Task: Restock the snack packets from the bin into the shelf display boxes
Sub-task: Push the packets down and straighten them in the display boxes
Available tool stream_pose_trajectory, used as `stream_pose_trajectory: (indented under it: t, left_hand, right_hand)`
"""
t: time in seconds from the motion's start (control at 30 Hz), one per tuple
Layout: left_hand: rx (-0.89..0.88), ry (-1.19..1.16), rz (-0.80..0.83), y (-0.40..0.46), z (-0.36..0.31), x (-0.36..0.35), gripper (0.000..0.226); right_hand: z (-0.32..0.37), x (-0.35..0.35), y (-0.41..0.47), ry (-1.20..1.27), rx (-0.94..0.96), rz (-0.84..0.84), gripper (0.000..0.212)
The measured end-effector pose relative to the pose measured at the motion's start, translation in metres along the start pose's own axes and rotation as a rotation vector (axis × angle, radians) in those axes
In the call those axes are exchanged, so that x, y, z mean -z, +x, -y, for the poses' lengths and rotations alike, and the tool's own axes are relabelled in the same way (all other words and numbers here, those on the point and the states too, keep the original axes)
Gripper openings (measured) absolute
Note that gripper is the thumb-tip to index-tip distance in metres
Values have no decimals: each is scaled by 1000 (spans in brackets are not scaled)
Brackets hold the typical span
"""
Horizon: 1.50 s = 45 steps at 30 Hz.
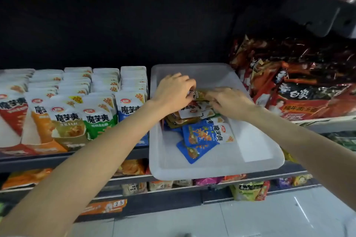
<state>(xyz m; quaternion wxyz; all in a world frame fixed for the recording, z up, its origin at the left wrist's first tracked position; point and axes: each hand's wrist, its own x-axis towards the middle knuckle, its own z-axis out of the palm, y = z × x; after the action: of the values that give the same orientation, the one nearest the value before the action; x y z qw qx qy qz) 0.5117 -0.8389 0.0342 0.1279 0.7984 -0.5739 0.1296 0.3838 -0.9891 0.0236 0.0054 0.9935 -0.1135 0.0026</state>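
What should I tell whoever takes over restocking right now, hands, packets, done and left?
Left hand: fingers curled on an olive packet in the bin.
Right hand: on the same packet; its grip is unclear.
Loose packets, with blue packets nearest, lie piled in the bin on the shelf edge.
Display boxes to its left look well filled.
Left: sort the pile into matching boxes.

White bin (212, 167) sits on shelf edge, centre frame. Both hands inside at its 12 o'clock end: left hand (173, 92) and right hand (229, 102) grip an olive packet (200, 94) on top of the pile. Blue packets (200, 136) lie toward 6 o'clock. Display boxes (73, 106) of upright packets stand at the bin's 9 o'clock; red noodle bags (300, 82) at 3 o'clock.
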Motion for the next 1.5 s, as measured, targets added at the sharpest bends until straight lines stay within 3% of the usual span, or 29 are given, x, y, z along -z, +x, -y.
stream_pose_trajectory:
  t: [0.17, 0.27, 0.4, 0.53, 0.67, 0.8, 0.9, 1.0, 1.2, 1.37, 1.5]
  left_hand:
    - [116, 186, 153, 23, -5, -23, 33]
    - [160, 247, 213, 17, 1, -31, 43]
    - [108, 301, 357, -1, 1, -33, 75]
    - [-8, 239, 457, -22, -6, -31, 102]
    - [-50, 203, 537, -24, -9, -32, 83]
    - [-91, 254, 638, -22, -14, -35, 68]
    - [-135, 344, 604, -25, -16, -35, 66]
    - [-181, 442, 520, -32, -16, -36, 60]
    - [-172, 401, 486, -35, -16, -34, 55]
    - [-1, 256, 227, -24, -15, -21, 68]
    - [-168, 288, 329, -22, -16, -33, 91]
  right_hand:
    - [-4, -30, 42, -132, 119, -35, 37]
    - [1, -45, 62, -98, 149, 58, 44]
    - [7, -47, 53, 51, 157, 347, 71]
    - [9, -36, -2, 2, 397, 339, 72]
    - [5, -29, -14, -87, 409, 370, 69]
    - [3, -29, 9, -218, 386, 85, 34]
    - [5, -35, 35, -347, 283, 77, 45]
    - [3, -44, 48, -305, 195, 268, 55]
    - [-4, -39, 12, -151, 277, 481, 60]
    - [3, -25, -32, -84, 357, 501, 59]
    - [4, -20, -27, -89, 333, 264, 39]
